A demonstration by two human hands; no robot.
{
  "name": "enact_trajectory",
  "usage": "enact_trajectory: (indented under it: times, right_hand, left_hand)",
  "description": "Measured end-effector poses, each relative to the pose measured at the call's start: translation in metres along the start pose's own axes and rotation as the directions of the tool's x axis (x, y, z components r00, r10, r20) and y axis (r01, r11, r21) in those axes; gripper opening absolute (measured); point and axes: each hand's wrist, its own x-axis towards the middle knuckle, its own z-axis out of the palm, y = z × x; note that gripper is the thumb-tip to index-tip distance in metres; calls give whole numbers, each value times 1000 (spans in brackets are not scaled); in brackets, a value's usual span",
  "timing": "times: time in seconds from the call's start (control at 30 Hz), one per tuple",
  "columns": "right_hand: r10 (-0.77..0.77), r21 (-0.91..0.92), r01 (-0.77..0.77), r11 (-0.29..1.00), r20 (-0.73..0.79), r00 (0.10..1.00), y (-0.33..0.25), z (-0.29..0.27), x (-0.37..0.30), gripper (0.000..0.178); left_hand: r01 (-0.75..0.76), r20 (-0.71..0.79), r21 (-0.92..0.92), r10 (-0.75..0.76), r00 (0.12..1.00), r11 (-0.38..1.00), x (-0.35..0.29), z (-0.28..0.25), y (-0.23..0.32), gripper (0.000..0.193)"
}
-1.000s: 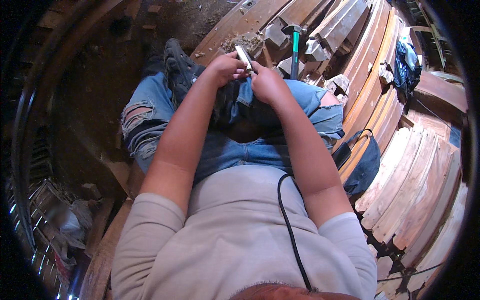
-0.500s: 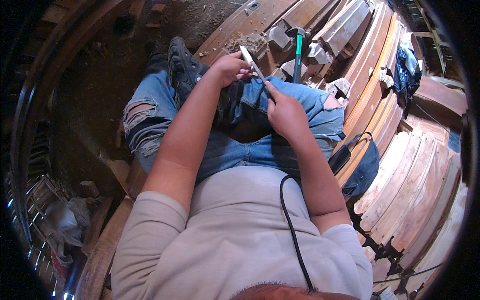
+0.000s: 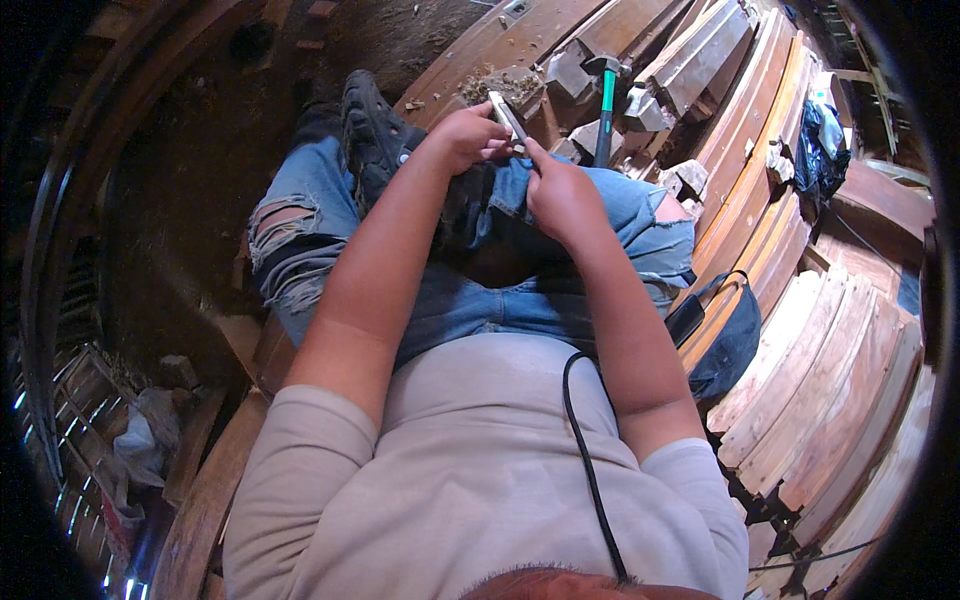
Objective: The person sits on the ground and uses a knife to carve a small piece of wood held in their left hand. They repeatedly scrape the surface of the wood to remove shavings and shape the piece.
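Observation:
Above my lap, my left hand [image 3: 472, 140] has its fingers closed around a small pale piece of wood [image 3: 497, 104]. My right hand [image 3: 562, 192] grips a slim grey file-like tool [image 3: 515, 130]; its exact kind is hard to tell. The tool lies along the pale piece and reaches the fingers of my left hand. A hammer [image 3: 607, 105] with a green and black handle stands propped head up just beyond my right knee, among wooden blocks. My fingers hide part of both held things.
Wooden blocks [image 3: 570, 75] and wood shavings [image 3: 512, 85] lie ahead on boards. Long planks [image 3: 745, 170] run along my right, with a black plastic bag [image 3: 822, 150] on them. A dark blue cap [image 3: 727, 340] and stacked pale boards [image 3: 800, 380] are nearer. A black cable [image 3: 585, 460] crosses my shirt.
My right hand has moved forward and slightly left, closer to my left hand, carrying the grey tool along the pale piece. My left hand stays nearly in place.

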Motion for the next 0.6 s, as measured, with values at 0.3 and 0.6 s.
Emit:
enact_trajectory:
  times: [0.3, 0.6]
  right_hand:
    - [19, 25, -20, 999, 51, 999, 5, -26, -37, 49]
    - [-1, 47, -1, 999, 36, 999, 4, -31, -37, 48]
  left_hand:
    - [17, -40, -61, -20, 999, 998, 1, 1, -2, 48]
    - [4, -42, -111, -8, 999, 994, 0, 2, 0, 46]
